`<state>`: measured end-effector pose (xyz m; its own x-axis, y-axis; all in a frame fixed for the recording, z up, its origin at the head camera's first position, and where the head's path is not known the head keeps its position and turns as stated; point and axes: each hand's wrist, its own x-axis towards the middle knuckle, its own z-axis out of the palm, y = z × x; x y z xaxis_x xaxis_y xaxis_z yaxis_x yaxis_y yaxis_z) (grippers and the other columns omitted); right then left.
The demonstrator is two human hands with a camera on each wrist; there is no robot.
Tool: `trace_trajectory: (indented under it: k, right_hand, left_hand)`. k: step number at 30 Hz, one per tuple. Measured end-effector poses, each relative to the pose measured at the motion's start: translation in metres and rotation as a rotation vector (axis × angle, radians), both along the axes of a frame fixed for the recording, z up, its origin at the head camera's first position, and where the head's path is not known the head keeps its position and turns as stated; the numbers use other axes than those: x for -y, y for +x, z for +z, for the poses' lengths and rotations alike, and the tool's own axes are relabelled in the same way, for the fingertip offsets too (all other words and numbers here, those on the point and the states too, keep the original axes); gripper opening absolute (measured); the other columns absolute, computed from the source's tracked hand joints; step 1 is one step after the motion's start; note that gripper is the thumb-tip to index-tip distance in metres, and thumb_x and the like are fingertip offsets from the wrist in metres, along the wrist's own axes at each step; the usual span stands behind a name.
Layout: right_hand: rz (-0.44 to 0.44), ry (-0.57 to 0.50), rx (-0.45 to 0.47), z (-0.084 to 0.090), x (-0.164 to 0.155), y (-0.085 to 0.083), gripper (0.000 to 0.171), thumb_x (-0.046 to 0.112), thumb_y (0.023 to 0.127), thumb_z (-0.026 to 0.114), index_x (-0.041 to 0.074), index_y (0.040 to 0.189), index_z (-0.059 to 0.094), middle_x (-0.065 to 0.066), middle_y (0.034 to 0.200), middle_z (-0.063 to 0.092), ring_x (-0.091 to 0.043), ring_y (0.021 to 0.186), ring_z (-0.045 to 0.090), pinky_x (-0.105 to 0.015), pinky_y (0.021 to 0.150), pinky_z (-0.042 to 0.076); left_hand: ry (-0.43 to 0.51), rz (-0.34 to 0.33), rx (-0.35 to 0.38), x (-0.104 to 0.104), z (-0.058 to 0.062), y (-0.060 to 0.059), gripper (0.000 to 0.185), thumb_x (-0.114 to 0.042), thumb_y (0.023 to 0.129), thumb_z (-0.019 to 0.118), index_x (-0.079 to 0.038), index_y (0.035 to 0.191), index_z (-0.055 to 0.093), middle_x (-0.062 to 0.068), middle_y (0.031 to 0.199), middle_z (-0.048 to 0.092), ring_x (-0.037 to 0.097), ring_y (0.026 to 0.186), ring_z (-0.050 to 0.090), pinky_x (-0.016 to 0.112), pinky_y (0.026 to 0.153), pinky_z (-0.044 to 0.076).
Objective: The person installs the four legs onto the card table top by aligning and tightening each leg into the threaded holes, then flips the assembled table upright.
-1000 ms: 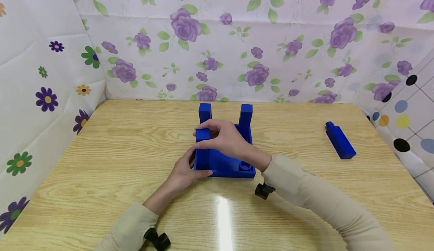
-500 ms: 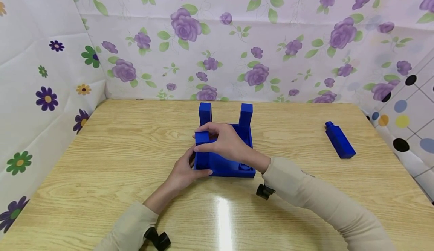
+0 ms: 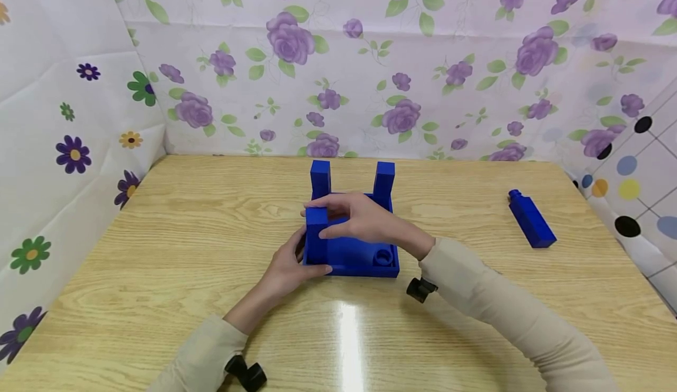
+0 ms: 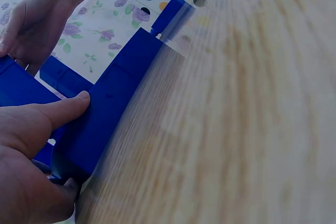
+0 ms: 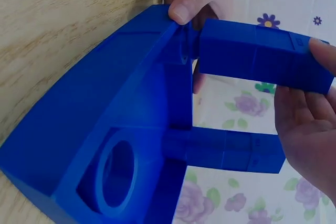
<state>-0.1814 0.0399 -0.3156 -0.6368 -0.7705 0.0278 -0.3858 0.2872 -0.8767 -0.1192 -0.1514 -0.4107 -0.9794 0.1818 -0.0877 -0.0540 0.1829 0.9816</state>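
A blue square tray-like base [image 3: 359, 272] lies on the table with two blue legs upright at its far corners, the far-left leg [image 3: 320, 177] and the far-right leg [image 3: 384, 180]. My left hand [image 3: 288, 268] grips the near-left corner, thumb on the front wall. Over that corner stands a third leg [image 3: 316, 233], and my right hand [image 3: 359, 218] holds its upper end between thumb and fingers. In the right wrist view, a narrow neck shows between this leg [image 5: 247, 51] and the corner's socket. The near-right corner has a bare round socket [image 5: 118, 174].
A loose blue leg [image 3: 531, 221] with a threaded end lies on the wooden table [image 3: 455, 204] at the right. Flowered cloth [image 3: 344, 74] hangs behind the table, with patterned sheets at both sides. Black wrist cameras [image 3: 421, 290] ride on both sleeves.
The held leg has dropped slightly toward the base. My right hand moved down with it, then its thumb and wrist shifted right. My left hand stays on the corner.
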Motion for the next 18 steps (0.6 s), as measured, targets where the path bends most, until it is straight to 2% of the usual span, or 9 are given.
trace_trajectory:
  k: [5, 12, 15, 18]
  right_hand:
    - [-0.009, -0.018, -0.058, -0.002, 0.002, 0.002, 0.051, 0.013, 0.088, 0.072, 0.010, 0.137, 0.056, -0.003, 0.124, 0.062, -0.017, 0.113, 0.060, -0.030, 0.096, 0.047]
    - [-0.070, -0.026, -0.157, -0.011, 0.007, 0.003, 0.053, 0.018, 0.084, 0.077, 0.006, 0.133, 0.057, -0.003, 0.124, 0.060, -0.015, 0.109, 0.058, -0.027, 0.091, 0.049]
    - [-0.128, -0.048, -0.207, -0.016, 0.009, 0.005, 0.052, 0.022, 0.081, 0.081, 0.007, 0.126, 0.060, 0.000, 0.114, 0.063, -0.014, 0.102, 0.060, -0.026, 0.087, 0.050]
    - [-0.192, -0.089, -0.290, -0.022, 0.013, 0.007, 0.044, 0.024, 0.077, 0.084, 0.008, 0.113, 0.063, 0.003, 0.099, 0.064, -0.012, 0.091, 0.062, -0.024, 0.082, 0.051]
  left_hand:
    - [0.006, -0.004, 0.016, 0.000, 0.000, 0.000, 0.097, -0.007, 0.077, 0.081, -0.012, 0.154, 0.022, 0.012, 0.154, 0.028, 0.030, 0.139, 0.029, 0.044, 0.108, 0.033]
    - [-0.007, -0.013, 0.018, 0.002, -0.001, 0.002, 0.097, -0.010, 0.079, 0.081, -0.011, 0.154, 0.021, 0.012, 0.155, 0.026, 0.031, 0.141, 0.026, 0.046, 0.110, 0.030]
    - [-0.011, -0.011, 0.019, 0.001, 0.000, 0.002, 0.097, -0.011, 0.079, 0.081, -0.011, 0.154, 0.021, 0.012, 0.156, 0.025, 0.031, 0.141, 0.025, 0.046, 0.111, 0.029]
    - [-0.012, -0.004, 0.023, 0.001, 0.000, 0.003, 0.098, -0.011, 0.078, 0.082, -0.013, 0.155, 0.020, 0.011, 0.156, 0.024, 0.031, 0.141, 0.026, 0.046, 0.110, 0.030]
